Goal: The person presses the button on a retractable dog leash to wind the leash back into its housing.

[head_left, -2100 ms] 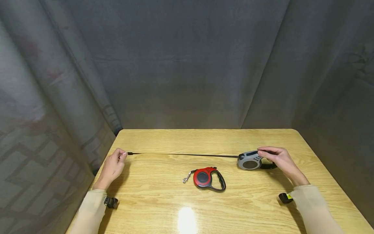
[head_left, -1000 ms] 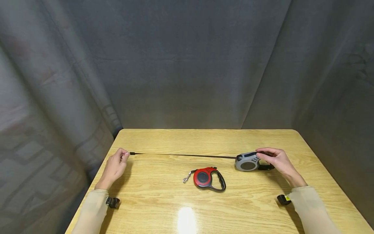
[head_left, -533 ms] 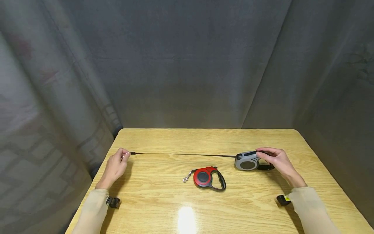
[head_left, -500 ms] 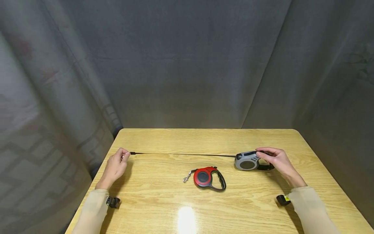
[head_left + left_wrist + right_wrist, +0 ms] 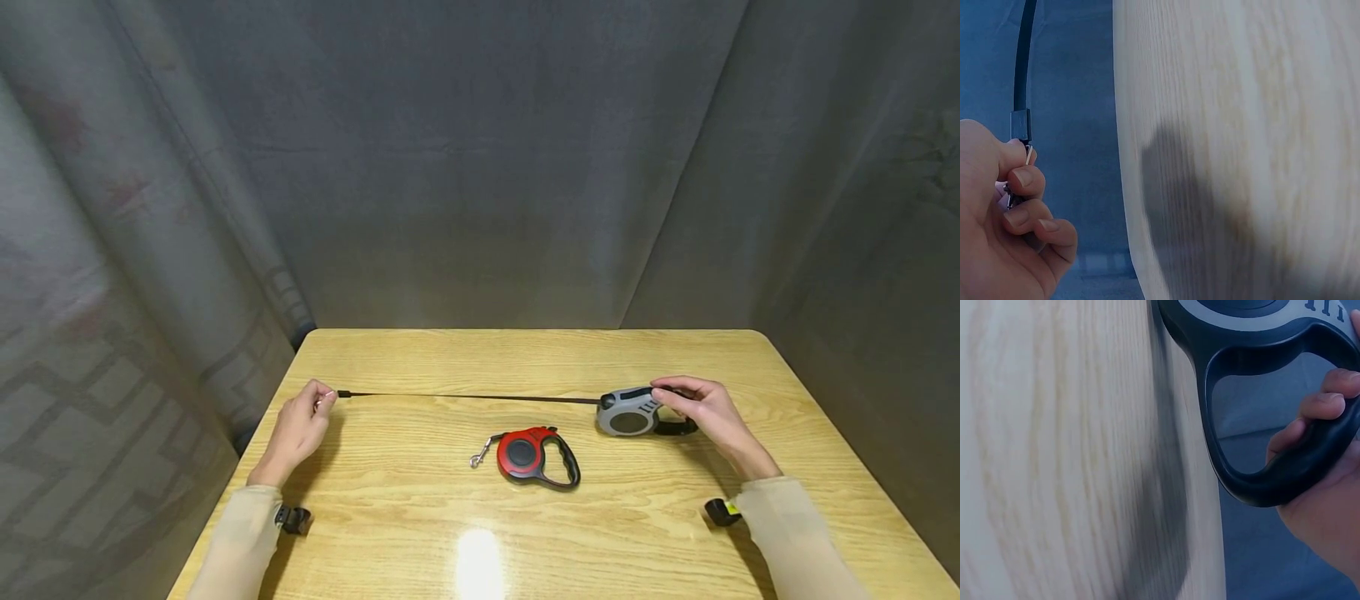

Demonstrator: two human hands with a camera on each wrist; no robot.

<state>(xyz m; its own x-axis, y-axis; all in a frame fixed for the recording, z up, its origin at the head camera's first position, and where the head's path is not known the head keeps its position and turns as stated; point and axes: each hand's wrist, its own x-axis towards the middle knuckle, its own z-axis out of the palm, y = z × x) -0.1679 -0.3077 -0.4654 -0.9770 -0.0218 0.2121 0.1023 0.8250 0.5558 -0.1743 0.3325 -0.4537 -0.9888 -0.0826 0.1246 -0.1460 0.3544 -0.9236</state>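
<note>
At the table's right side, my right hand [image 5: 708, 417] grips a grey and black retractable dog leash [image 5: 628, 423]. The right wrist view shows fingers curled around its black loop handle [image 5: 1300, 465]. A thin black strap [image 5: 465, 397] runs out of the casing, straight across to my left hand [image 5: 295, 429]. There, thumb and fingers pinch the small metal clip [image 5: 1012, 199] at the strap's end, mostly covered by the fingers. The casing hangs over the table, its shadow below it. Between the hands, nearer me, a red and black retractable leash [image 5: 521, 454] lies flat.
The wooden table [image 5: 405, 533] has rounded far corners and a bright glare spot near the front. The red leash's silver clip [image 5: 477, 460] points left. Grey curtains [image 5: 465, 208] hang behind and at both sides. Each wrist wears a small black camera [image 5: 294, 521].
The right hand has shifted a little left with the grey leash, and the left hand slightly right with the clip. The stretch of strap between them is a bit shorter. The red leash has not moved.
</note>
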